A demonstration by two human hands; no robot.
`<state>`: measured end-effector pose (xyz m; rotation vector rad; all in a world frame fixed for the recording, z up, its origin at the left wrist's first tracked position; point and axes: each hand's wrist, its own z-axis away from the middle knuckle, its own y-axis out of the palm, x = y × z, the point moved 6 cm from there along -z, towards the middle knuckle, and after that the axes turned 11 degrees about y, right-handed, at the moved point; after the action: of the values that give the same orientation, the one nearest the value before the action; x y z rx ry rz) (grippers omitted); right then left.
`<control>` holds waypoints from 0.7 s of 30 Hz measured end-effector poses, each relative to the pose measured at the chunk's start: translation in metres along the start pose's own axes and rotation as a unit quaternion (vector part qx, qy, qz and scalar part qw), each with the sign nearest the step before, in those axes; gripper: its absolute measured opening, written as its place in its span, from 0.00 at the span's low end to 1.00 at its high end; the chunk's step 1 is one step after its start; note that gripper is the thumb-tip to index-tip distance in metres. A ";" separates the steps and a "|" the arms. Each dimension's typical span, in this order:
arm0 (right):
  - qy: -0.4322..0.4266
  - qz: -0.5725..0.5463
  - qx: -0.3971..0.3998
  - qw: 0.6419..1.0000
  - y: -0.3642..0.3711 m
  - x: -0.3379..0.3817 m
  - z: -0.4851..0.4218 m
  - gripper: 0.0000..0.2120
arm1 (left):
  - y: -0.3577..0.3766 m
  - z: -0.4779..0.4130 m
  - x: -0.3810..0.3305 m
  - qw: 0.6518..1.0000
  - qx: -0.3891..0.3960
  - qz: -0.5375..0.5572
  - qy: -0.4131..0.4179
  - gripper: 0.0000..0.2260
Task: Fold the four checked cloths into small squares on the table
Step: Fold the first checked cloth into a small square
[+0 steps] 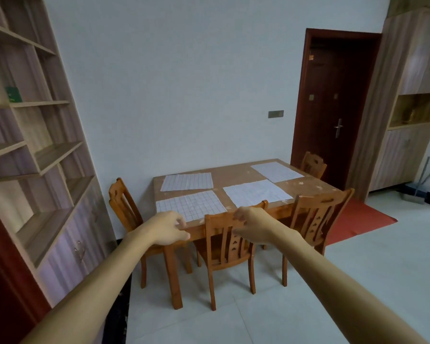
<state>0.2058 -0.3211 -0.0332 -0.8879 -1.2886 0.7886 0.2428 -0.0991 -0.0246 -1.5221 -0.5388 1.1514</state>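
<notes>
Where I stand: back from the table (308, 192), which sits mid-frame, both arms stretched out ahead of me.
Left hand (168, 227): empty, fingers loosely curled, holding nothing; in the picture it overlaps the table's near-left corner, but I judge it is in the air short of the wood.
Right hand (252, 225): empty too, fingers half bent, grasping nothing; it appears over the top rail of the middle chair (227, 247), and from this angle I cannot tell whether it touches the rail.
Near-left cloth (190, 205): flat and unfolded, just above my left hand in the frame.
Near-right cloth (257, 193): flat and unfolded, right of centre.
Far-left cloth (187, 181): flat, at the table's back left.
Far-right cloth (276, 171): flat, toward the door in the upper right.
Progress: as I read it, nothing is folded yet; all four lie open and apart.
Step in hand: getting to the table and starting on the nearest cloth.
Doing it well: the middle chair blocks my way in, so I should shift it or lean past it, then pinch the two near corners, carry them squarely to the far corners, match the checked lines and press the crease flat before halving again.
</notes>
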 end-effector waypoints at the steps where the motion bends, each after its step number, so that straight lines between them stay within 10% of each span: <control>1: -0.005 0.000 0.002 1.000 0.000 -0.001 -0.011 0.23 | 0.001 -0.010 0.002 1.000 -0.001 0.000 -0.002 0.18; 21: 0.021 0.030 0.073 0.997 0.064 0.027 -0.278 0.24 | 0.000 -0.242 0.171 0.997 0.045 0.033 -0.046 0.21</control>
<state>0.4851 -0.2975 -0.0942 -0.8246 -1.1564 0.8958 0.5268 -0.0751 -0.1057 -1.4245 -0.4955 1.2859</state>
